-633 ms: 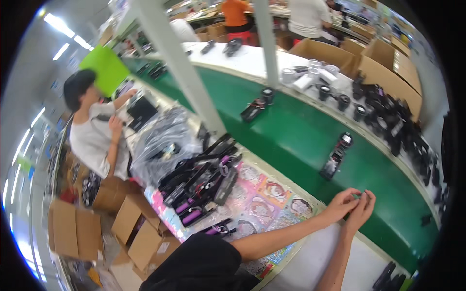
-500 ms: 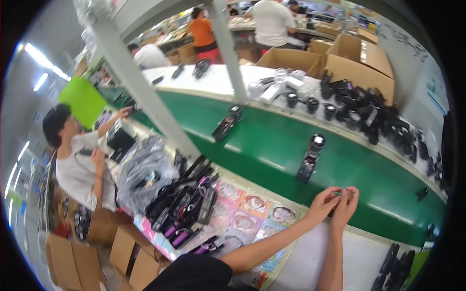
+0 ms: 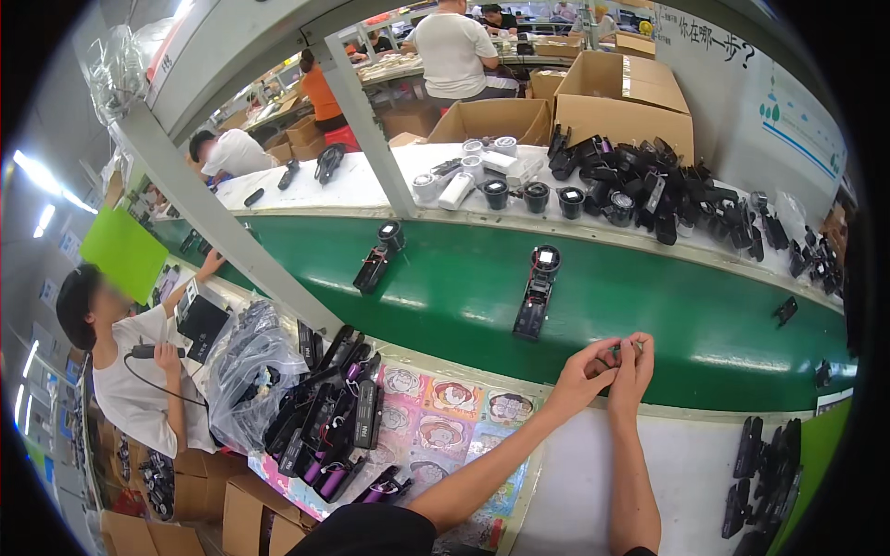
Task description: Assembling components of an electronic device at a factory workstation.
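My left hand [image 3: 582, 378] and my right hand [image 3: 632, 372] meet over the near edge of the green conveyor belt [image 3: 436, 324]. The fingers of both are bent and pressed together at the tips. Whatever they pinch is very small and mostly covered by the fingers, so its kind cannot be made out. Just beyond them on the belt lies a black device body [image 3: 532, 310] with a round cup-like end and exposed wiring. Farther left, a similar device body [image 3: 373, 267] rests on the belt.
Left of my arms, black housings with purple cells [image 3: 338, 417] pile up beside a plastic bag [image 3: 246, 371]. Black parts [image 3: 760, 477] lie at right. Round parts and black housings [image 3: 640, 185] line the far shelf. A co-worker [image 3: 139, 371] at left holds a corded tool.
The view has shifted, so the scene sits farther left in the picture. My hands stay together with fingers pinched. The co-worker's raised hand has lowered toward the belt.
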A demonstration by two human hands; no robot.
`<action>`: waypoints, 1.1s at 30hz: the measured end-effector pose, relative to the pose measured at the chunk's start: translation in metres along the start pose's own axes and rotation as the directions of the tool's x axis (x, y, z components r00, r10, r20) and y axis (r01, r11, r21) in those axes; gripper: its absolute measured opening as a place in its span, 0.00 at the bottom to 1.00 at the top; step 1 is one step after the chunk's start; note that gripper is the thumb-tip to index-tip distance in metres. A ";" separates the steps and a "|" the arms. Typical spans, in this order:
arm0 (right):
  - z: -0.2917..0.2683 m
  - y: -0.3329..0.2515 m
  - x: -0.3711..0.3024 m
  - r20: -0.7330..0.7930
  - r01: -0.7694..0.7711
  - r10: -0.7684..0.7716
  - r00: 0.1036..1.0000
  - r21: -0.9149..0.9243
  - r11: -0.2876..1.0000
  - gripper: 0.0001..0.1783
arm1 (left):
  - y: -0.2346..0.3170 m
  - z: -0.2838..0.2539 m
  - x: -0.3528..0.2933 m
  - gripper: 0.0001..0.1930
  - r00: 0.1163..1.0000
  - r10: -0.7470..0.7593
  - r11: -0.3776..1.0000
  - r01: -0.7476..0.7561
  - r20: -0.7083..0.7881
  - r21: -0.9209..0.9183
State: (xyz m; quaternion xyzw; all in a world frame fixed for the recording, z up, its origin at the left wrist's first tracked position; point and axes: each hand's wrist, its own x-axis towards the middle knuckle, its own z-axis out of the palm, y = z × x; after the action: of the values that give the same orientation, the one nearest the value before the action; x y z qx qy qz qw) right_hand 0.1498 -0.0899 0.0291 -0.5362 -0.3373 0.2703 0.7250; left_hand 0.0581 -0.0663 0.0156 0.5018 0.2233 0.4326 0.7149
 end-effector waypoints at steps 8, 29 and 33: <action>-0.001 -0.002 0.001 0.043 0.001 -0.001 0.999 -0.003 1.000 0.06 | 0.007 -0.001 -0.002 0.19 0.995 0.102 0.913 -0.096 0.007 0.397; -0.003 -0.003 0.000 0.137 -0.001 0.017 0.990 -0.112 0.994 0.07 | -0.007 -0.001 -0.001 0.18 0.983 0.118 0.973 -0.086 -0.143 0.214; 0.002 -0.007 -0.001 0.123 -0.036 0.044 0.991 -0.072 0.997 0.07 | -0.005 -0.005 -0.002 0.17 0.988 0.054 0.991 -0.035 -0.143 0.132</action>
State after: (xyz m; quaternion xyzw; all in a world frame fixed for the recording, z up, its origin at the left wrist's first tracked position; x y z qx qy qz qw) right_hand 0.1476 -0.0914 0.0360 -0.5500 -0.3801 0.3057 0.6780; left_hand 0.0556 -0.0658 0.0088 0.5188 0.2912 0.4687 0.6529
